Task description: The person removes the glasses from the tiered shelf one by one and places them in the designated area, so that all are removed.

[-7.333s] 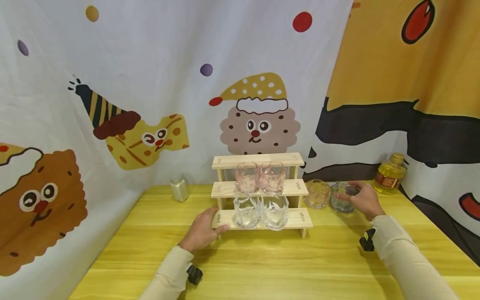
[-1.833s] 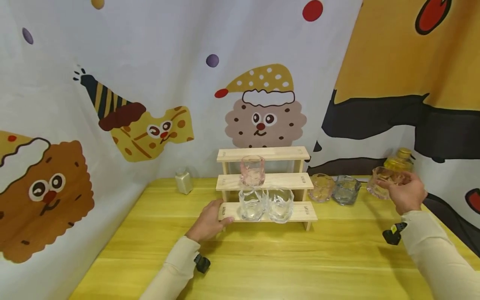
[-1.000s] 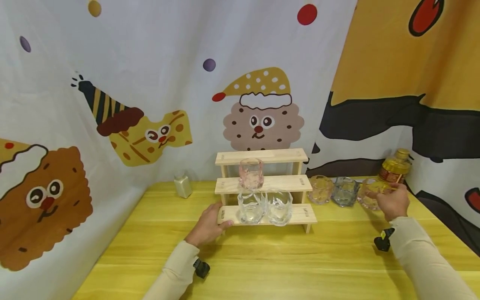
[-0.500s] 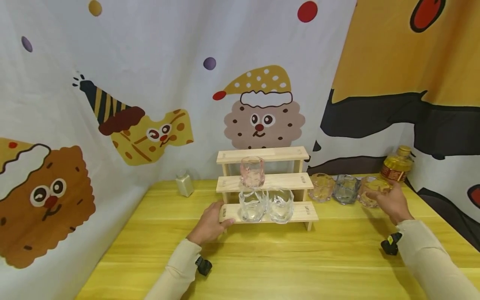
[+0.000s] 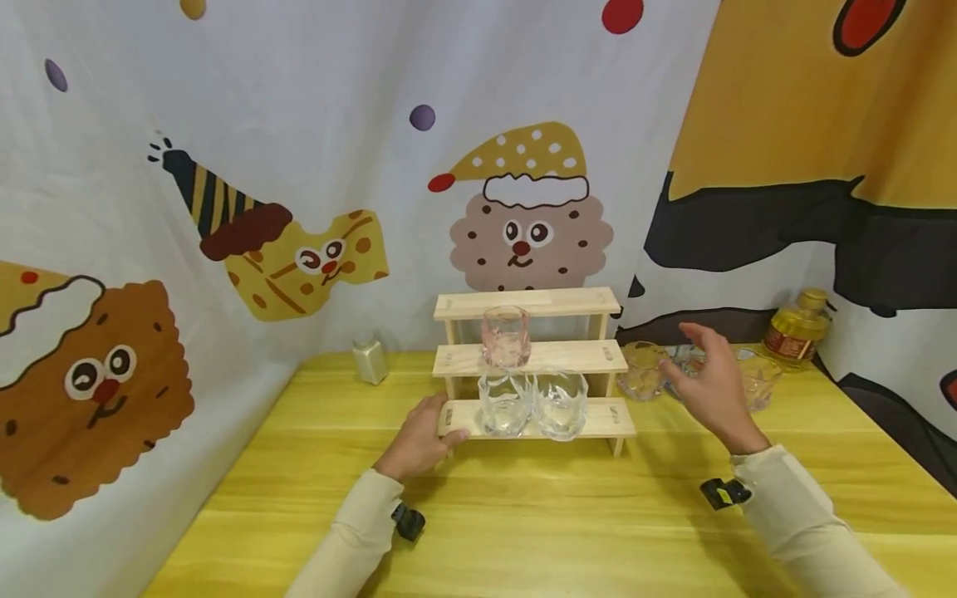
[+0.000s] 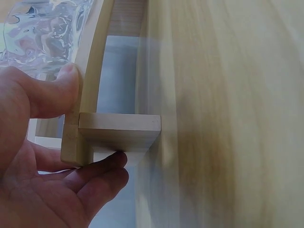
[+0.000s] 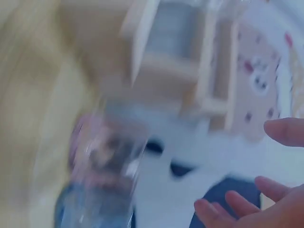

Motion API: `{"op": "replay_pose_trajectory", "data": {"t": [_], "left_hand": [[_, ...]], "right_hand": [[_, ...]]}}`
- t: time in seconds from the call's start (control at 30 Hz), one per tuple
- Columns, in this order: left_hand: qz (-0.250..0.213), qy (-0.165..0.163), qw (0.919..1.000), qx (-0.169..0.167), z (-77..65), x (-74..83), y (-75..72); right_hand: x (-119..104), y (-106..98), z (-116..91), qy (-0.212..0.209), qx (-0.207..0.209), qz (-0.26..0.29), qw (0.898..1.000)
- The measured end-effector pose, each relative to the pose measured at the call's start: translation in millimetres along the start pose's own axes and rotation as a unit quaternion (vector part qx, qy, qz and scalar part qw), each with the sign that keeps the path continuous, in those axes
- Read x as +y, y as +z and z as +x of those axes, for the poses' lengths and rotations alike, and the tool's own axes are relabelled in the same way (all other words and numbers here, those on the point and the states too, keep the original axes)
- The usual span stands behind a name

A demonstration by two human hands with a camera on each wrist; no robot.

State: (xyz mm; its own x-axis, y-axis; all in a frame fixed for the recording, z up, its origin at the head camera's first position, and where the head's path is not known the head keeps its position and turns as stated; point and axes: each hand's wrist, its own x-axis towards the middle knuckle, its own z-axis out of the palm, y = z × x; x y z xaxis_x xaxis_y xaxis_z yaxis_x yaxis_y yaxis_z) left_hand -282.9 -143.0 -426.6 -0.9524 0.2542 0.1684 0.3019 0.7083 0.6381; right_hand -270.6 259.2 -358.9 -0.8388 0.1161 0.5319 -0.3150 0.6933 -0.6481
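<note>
My left hand (image 5: 420, 438) grips the left end of the lowest step of a three-step wooden display rack (image 5: 527, 356). In the left wrist view the thumb (image 6: 64, 90) lies on the step's top and the fingers reach underneath. Two clear glasses (image 5: 561, 407) stand side by side on that lowest step. A single pink glass (image 5: 506, 336) sits at the left of the middle step. My right hand (image 5: 714, 386) hovers with fingers spread and nothing in it, in front of a grey-blue glass (image 5: 684, 359) it partly covers. A pink glass (image 5: 641, 371) stands left of that, another pinkish glass (image 5: 761, 382) right.
A bottle of yellow oil (image 5: 798, 330) stands in the back right corner. At the back left is a small jar (image 5: 370, 359) with pale contents. A printed cloth (image 5: 336, 100) hangs behind the yellow wood-grain table (image 5: 523, 523).
One pink glass left the middle step and now stands at the right end of the row on the table. My right hand released it and moved left. My left hand kept its grip.
</note>
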Motion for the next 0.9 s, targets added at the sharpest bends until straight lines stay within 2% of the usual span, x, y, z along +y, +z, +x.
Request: {"op": "replay_pose_trajectory", "data": {"t": [0.17,0.27,0.37,0.53,0.7,0.9], "left_hand": [[-0.001,0.002,1.0000,-0.003,1.2,1.8,1.0],[-0.003,-0.002,1.0000,-0.004,1.1,2.0,0.8],[0.000,-0.002,1.0000,0.000,1.3,1.4,0.5],[-0.001,-0.002,1.0000,0.005,2.2,0.7,-0.7],[-0.004,-0.004,1.0000,0.003,1.0,1.1,-0.7],[-0.005,-0.006,1.0000,-0.001,0.4,1.4,-0.9]], "right_hand": [[-33,27,-2,0.000,-0.062,0.101,0.993],[-50,43,-1,0.016,-0.104,0.162,0.981],[-67,62,4,0.025,-0.138,0.198,0.970],[-91,91,17,0.046,-0.173,0.207,0.962],[-109,109,30,0.061,-0.208,0.191,0.957],[-123,124,44,0.062,-0.209,0.156,0.964]]}}
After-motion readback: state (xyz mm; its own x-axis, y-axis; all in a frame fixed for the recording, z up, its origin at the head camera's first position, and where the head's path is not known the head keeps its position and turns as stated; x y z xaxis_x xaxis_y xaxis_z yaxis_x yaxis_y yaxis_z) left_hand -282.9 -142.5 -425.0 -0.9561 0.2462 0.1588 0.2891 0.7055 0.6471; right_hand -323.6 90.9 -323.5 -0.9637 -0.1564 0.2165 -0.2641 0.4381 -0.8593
